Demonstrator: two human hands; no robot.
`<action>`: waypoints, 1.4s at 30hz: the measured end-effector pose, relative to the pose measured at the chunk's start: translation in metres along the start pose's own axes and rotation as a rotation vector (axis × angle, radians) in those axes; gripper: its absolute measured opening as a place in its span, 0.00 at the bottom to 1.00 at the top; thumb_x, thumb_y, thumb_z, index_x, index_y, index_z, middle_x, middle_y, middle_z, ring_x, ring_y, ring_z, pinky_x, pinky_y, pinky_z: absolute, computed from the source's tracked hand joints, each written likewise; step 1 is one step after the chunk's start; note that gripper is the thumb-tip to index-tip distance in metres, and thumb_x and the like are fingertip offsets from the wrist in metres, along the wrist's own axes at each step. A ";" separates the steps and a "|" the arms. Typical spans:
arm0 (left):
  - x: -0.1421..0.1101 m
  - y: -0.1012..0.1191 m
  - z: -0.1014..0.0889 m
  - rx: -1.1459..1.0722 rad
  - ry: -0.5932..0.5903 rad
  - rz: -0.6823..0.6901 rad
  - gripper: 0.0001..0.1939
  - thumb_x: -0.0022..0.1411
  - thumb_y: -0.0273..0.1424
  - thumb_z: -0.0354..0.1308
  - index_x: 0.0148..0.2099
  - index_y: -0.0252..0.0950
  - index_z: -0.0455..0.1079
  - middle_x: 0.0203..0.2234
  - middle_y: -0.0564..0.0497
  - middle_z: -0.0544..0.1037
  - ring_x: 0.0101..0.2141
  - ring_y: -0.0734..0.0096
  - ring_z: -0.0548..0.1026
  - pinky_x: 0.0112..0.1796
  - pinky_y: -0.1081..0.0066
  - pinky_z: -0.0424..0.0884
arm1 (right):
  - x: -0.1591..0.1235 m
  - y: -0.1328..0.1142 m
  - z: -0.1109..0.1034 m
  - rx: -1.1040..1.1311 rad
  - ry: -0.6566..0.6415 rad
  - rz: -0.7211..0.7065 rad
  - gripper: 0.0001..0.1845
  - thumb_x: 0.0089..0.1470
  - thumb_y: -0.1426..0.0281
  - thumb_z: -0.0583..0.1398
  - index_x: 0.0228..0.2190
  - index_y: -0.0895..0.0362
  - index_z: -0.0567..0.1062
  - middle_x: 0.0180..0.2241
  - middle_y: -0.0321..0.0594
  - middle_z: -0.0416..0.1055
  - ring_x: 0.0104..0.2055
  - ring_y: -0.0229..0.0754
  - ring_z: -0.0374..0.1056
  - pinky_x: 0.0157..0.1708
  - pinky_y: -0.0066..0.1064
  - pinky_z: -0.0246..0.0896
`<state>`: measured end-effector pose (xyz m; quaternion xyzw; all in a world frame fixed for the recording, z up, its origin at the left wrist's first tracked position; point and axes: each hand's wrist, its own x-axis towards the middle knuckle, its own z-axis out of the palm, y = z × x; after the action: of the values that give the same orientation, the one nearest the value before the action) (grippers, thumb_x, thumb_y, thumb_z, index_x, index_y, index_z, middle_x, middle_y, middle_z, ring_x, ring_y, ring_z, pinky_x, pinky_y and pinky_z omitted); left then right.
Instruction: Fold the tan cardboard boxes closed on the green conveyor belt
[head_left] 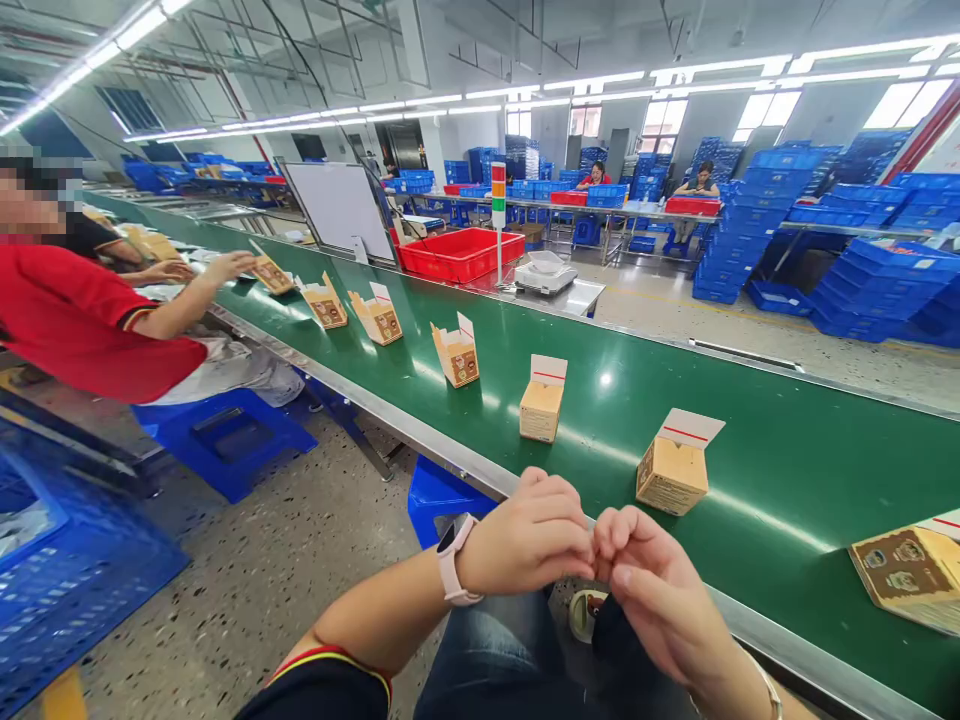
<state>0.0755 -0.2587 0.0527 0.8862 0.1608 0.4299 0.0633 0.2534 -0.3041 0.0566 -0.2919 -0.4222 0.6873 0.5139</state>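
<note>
Fingertips (pixel 609 530) of the right hand (pixel 660 590) and left hand (pixel 525 535) meet in a narrow pinch at the near edge of the green conveyor belt (pixel 780 480), hiding whatever they may hold, above a round cream-rimmed object (pixel 583 614) in the lap, an open cardboard carton (pixel 673 475) standing on the belt just beside them.

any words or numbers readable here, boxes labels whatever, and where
Nothing can be read for certain.
Brown label on the cardboard box at lower right: pictures and small print, too blurred to read.
Brown labels on the smaller boxes along the green conveyor belt: too small to read.
White flap of the nearest upright box: only a red line, no words.
Wristwatch: no readable display.
</note>
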 end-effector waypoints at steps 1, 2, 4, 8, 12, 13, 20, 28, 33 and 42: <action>-0.004 0.001 0.007 -0.035 -0.015 -0.018 0.13 0.68 0.38 0.51 0.31 0.38 0.67 0.25 0.54 0.76 0.33 0.72 0.70 0.38 0.66 0.58 | -0.003 0.005 -0.003 0.019 0.022 0.030 0.15 0.41 0.65 0.71 0.25 0.55 0.70 0.25 0.34 0.62 0.28 0.36 0.59 0.30 0.29 0.60; -0.007 0.002 0.014 -0.061 -0.020 -0.033 0.14 0.68 0.39 0.50 0.31 0.38 0.66 0.24 0.54 0.75 0.32 0.72 0.70 0.37 0.66 0.58 | -0.006 0.010 -0.006 0.040 0.048 0.057 0.16 0.40 0.65 0.71 0.24 0.55 0.70 0.25 0.34 0.62 0.27 0.36 0.59 0.30 0.29 0.59; -0.015 0.003 0.026 -0.096 -0.022 -0.065 0.15 0.68 0.40 0.50 0.30 0.38 0.65 0.24 0.55 0.75 0.32 0.72 0.69 0.37 0.65 0.57 | -0.011 0.020 -0.011 0.082 0.095 0.095 0.18 0.38 0.64 0.72 0.23 0.55 0.69 0.24 0.34 0.61 0.27 0.36 0.58 0.29 0.28 0.58; -0.032 0.004 0.043 -0.137 -0.064 -0.148 0.16 0.67 0.40 0.51 0.29 0.38 0.63 0.23 0.55 0.74 0.31 0.73 0.69 0.36 0.66 0.58 | -0.018 0.041 -0.017 0.132 0.167 0.093 0.19 0.37 0.64 0.72 0.22 0.55 0.68 0.24 0.34 0.60 0.28 0.37 0.57 0.30 0.29 0.57; -0.049 0.002 0.053 -0.135 -0.130 -0.227 0.15 0.66 0.40 0.53 0.29 0.38 0.64 0.24 0.55 0.74 0.31 0.73 0.69 0.36 0.65 0.58 | -0.023 0.058 -0.015 0.217 0.219 0.127 0.17 0.39 0.65 0.72 0.22 0.55 0.68 0.25 0.34 0.61 0.29 0.37 0.58 0.32 0.29 0.58; -0.052 0.002 0.054 -0.126 -0.138 -0.241 0.14 0.65 0.39 0.54 0.29 0.38 0.64 0.24 0.54 0.74 0.31 0.72 0.69 0.36 0.65 0.59 | -0.024 0.060 -0.013 0.239 0.240 0.130 0.17 0.38 0.65 0.72 0.22 0.55 0.68 0.25 0.34 0.61 0.30 0.38 0.59 0.33 0.29 0.59; -0.056 0.007 0.052 -0.289 -0.158 -0.303 0.13 0.65 0.32 0.54 0.27 0.34 0.65 0.30 0.50 0.74 0.32 0.74 0.69 0.35 0.72 0.65 | -0.024 0.063 -0.013 0.359 0.227 0.216 0.18 0.37 0.66 0.72 0.23 0.56 0.68 0.25 0.33 0.61 0.29 0.36 0.59 0.32 0.29 0.57; -0.061 0.008 0.049 -0.382 -0.158 -0.264 0.15 0.64 0.27 0.50 0.24 0.33 0.64 0.30 0.48 0.73 0.30 0.77 0.68 0.32 0.77 0.68 | -0.021 0.066 -0.021 0.375 0.106 0.308 0.17 0.41 0.66 0.71 0.24 0.57 0.68 0.25 0.34 0.62 0.30 0.37 0.61 0.34 0.31 0.59; -0.063 0.009 0.051 -0.206 -0.130 -0.149 0.17 0.67 0.28 0.48 0.24 0.33 0.65 0.27 0.49 0.72 0.28 0.78 0.68 0.30 0.78 0.67 | -0.020 0.063 -0.020 0.372 0.130 0.301 0.18 0.40 0.65 0.72 0.23 0.56 0.67 0.26 0.34 0.63 0.31 0.37 0.61 0.35 0.32 0.60; -0.065 0.010 0.059 -0.147 0.042 -0.162 0.20 0.67 0.31 0.48 0.22 0.33 0.62 0.23 0.50 0.71 0.25 0.78 0.67 0.25 0.79 0.64 | -0.021 0.059 -0.013 0.367 0.200 0.315 0.19 0.37 0.65 0.73 0.22 0.56 0.68 0.26 0.34 0.62 0.30 0.37 0.61 0.33 0.30 0.59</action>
<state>0.0861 -0.2889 -0.0298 0.8541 0.2013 0.4523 0.1593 0.2431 -0.3269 -0.0024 -0.3224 -0.1869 0.7917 0.4840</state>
